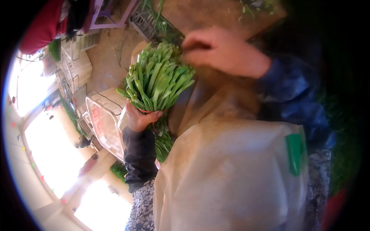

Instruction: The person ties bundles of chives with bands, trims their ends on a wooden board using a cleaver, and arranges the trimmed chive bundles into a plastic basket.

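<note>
Head view: we look down over our beige apron [231, 173] at a bunch of green stems [158, 79], which sits left of the middle, in front of us
Stem ends: they fan out above our grip, packed close, with those on one side leaning to the right
Left hand [139, 118]: closed around the bunch, thumb laid across the front, so the stems are pinched between thumb and fingers
Orange band [144, 111]: it goes across the stems right by our thumb
Lower greenery [163, 144]: thin green lengths show below our left hand, beside the apron's edge
Right hand [231, 56]: near the upper right side of the bunch, fingers curled inward and blurred; we cannot tell whether they touch a stem or pinch anything
Sleeves: a dark sleeve [138, 158] on our left arm, a shiny blue sleeve [296, 88] on our right
Green strip [295, 154]: on the apron, near its right edge
Patterned cloth [140, 208]: beside the apron, below our left sleeve
Brown board [216, 17]: beyond our right hand, green scraps [258, 5] lying on it
Grey crate [142, 24]: beyond the bunch, near a purple stool [129, 13]
White crate [102, 121]: left of our left hand, with red marks on its side
</note>
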Demonstrator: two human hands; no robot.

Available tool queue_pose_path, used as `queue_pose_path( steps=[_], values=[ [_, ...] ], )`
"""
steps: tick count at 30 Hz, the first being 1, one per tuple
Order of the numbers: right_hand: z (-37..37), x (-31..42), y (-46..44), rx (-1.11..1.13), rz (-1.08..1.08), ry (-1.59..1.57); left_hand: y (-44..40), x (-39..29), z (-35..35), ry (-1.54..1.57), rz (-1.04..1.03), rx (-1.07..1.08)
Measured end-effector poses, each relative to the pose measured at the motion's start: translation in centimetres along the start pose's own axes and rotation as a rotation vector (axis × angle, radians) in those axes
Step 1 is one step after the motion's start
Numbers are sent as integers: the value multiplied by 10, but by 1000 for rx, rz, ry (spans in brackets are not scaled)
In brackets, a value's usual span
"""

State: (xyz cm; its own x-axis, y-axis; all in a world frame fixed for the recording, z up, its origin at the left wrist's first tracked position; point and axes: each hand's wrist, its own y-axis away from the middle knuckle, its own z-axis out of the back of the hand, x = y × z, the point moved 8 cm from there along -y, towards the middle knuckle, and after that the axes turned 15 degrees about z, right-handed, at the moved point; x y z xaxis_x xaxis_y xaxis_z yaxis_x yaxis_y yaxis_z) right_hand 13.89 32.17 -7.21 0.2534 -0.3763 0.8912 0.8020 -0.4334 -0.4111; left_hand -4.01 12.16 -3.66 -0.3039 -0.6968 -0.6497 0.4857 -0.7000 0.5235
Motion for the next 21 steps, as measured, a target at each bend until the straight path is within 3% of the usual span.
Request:
queue_pose_path(
  steps=[1,3,6,7,10,12,15,20,21],
  values=[
    [-15,9,-5,66,32,-160,0,3,-2,32,43,20],
    [-25,-2,-6,-2,53,-100,1,-5,-8,92,72,43],
    [19,-39,-6,-224,-79,507,4,-1,-7,140,87,39],
    [30,-37,-5,-163,-105,645,2,2,-5,127,69,29],
    [25,-36,1,47,-161,613,0,-4,-2,99,11,39],
    [4,-12,1,-46,-148,-173,-1,-2,-6,102,28,65],
    [-23,6,-5,33,-24,-202,0,0,0,55,-25,-2],
    [-31,0,-7,-18,-63,-162,-2,5,0,76,27,27],
    [-21,-6,-7,-124,-28,15,-2,6,0,85,27,27]
  ],
)
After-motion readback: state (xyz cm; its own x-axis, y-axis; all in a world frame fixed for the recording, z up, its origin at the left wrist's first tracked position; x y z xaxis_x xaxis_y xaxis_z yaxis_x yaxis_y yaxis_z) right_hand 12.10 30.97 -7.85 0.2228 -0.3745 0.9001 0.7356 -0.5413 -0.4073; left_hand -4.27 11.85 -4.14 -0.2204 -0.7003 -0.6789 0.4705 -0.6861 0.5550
